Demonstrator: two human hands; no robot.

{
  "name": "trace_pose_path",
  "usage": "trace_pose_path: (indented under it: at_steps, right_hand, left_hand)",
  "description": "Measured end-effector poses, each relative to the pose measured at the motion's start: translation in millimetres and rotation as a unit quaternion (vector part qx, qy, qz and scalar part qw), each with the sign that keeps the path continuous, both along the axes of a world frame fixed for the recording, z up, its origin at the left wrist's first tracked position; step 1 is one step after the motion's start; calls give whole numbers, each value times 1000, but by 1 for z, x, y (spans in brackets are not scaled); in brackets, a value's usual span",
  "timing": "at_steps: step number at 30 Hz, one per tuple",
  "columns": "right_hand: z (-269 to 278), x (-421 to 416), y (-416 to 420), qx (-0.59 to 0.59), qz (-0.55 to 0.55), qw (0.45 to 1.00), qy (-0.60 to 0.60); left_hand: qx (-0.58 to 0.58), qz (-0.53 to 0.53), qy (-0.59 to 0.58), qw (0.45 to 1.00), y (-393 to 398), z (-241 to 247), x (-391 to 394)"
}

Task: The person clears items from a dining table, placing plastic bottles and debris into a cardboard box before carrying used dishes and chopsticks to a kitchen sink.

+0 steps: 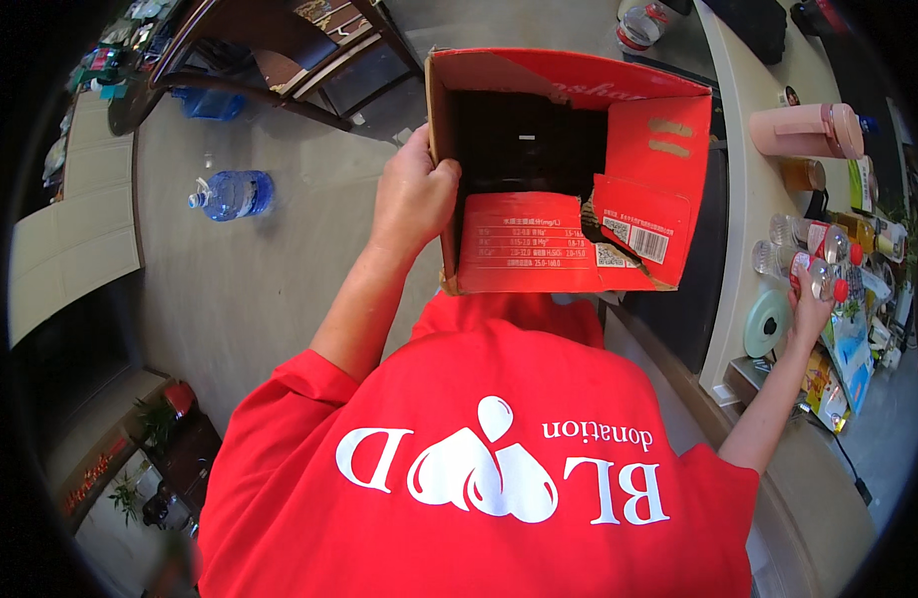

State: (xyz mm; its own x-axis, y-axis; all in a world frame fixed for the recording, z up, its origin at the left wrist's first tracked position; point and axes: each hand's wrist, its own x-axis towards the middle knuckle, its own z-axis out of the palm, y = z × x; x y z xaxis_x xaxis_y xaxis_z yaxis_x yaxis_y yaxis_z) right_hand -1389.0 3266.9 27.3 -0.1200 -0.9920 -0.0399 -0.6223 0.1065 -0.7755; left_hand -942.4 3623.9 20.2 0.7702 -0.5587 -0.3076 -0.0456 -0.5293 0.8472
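My left hand (pixel 416 187) grips the left wall of a red cardboard box (pixel 653 168), thumb over its upper edge. The box hangs in front of my chest with its torn opening towards me, and its inside is mostly dark. Printed writing and codes cover its red panels. Out to the right, my right hand (pixel 807 310) has its fingers around a clear plastic water bottle (pixel 767 257) with a red cap, at the counter. Right beside it is a similar red-capped bottle (pixel 792 226).
Along the counter (pixel 735 97) are a pink tumbler (pixel 799 131), an amber jar (pixel 803 174), a pale green lid (pixel 767 329) and packets. A large blue-tinted water jug (pixel 235 196) stands on the floor (pixel 279 299), left. A wooden chair (pixel 272 45) is beyond it.
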Motion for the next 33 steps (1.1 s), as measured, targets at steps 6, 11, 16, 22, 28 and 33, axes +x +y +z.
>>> trace_pose_path:
  at_steps: [6,11,16,22,28,33]
  right_hand:
    - [7,7,2,56,32,998,19]
    - [-11,4,33,-108,21,993,44]
    - [-94,22,91,153,-62,968,-188]
    - [-196,70,125,379,-111,841,-370]
    - [-227,91,133,398,-104,819,-400]
    - [-224,102,133,396,-83,825,-395]
  left_hand:
    - [10,-32,-22,999,-5,8,1]
    - [-8,-29,14,999,0,25,11]
    - [-100,-50,71,991,16,83,5]
    - [-185,-43,170,967,20,149,-12]
    - [-147,25,152,977,35,190,-22]
    - [-169,15,156,973,47,202,-34]
